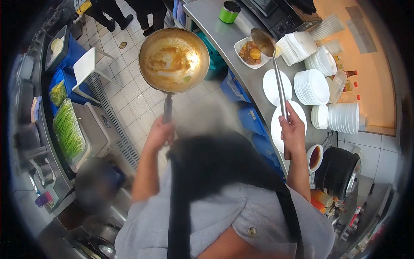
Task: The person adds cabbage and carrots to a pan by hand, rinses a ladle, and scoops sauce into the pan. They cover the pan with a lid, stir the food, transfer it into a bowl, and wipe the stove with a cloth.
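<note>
My left hand is closed round the handle of a wok, which is held out over the tiled floor. Brown sauce smears and a small green piece lie inside the wok. In my right hand is the long metal handle of a ladle. The ladle's bowl is above the steel counter, beside a square white bowl of brown food with an orange slice on it. Two white plates lie under and beside the ladle's handle.
Stacked white plates, napkins and a green cup stand on the counter. A sauce bowl is near my right forearm. At left are a white stool and a tray of green vegetables. Two people's legs show at the top.
</note>
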Action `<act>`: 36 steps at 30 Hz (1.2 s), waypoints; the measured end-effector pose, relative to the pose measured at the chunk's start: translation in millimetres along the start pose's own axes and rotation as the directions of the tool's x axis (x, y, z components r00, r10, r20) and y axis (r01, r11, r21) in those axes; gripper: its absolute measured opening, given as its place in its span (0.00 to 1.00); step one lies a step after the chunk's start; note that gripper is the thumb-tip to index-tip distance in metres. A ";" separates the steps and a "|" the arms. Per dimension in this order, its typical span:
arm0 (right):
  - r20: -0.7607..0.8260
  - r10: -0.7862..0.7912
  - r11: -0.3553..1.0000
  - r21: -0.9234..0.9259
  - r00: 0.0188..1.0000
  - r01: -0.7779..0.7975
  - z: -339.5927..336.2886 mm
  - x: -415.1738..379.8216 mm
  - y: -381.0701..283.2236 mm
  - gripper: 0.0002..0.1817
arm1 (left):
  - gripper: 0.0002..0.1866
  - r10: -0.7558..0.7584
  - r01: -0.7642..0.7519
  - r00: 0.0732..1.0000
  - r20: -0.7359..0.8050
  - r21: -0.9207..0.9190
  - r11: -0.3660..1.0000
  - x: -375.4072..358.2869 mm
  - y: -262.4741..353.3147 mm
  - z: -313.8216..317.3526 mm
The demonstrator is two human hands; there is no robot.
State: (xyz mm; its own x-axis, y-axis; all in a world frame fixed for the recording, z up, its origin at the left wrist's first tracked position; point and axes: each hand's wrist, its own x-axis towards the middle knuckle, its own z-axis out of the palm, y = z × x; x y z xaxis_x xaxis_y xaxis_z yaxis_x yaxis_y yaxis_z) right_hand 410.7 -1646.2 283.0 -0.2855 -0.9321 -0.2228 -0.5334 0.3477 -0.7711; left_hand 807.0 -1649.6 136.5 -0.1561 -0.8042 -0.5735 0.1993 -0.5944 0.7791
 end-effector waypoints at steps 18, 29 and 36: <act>0.374 -0.084 0.984 0.178 0.924 0.018 32.3 3.5 -29.3 0.30 | 0.12 0.052 -0.067 0.992 0.116 0.129 0.989 3.7 14.1 15.9; 0.551 -0.115 0.990 0.127 0.827 0.053 34.5 14.7 -46.5 0.30 | 0.13 0.052 -0.066 0.994 0.096 0.151 0.986 -23.7 28.0 3.7; 0.624 -0.129 0.991 0.057 0.771 0.119 44.3 20.8 -58.9 0.29 | 0.13 0.117 -0.137 0.987 0.110 0.197 0.971 -19.6 21.2 -9.6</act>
State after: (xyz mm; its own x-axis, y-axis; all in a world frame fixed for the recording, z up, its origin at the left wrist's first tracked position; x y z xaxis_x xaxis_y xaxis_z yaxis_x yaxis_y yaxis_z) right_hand 471.4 -1690.6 297.4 0.3452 -0.8265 -0.4446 -0.5175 0.2276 -0.8249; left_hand 823.6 -1646.5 161.8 -0.2368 -0.8626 -0.4471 0.0240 -0.4653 0.8848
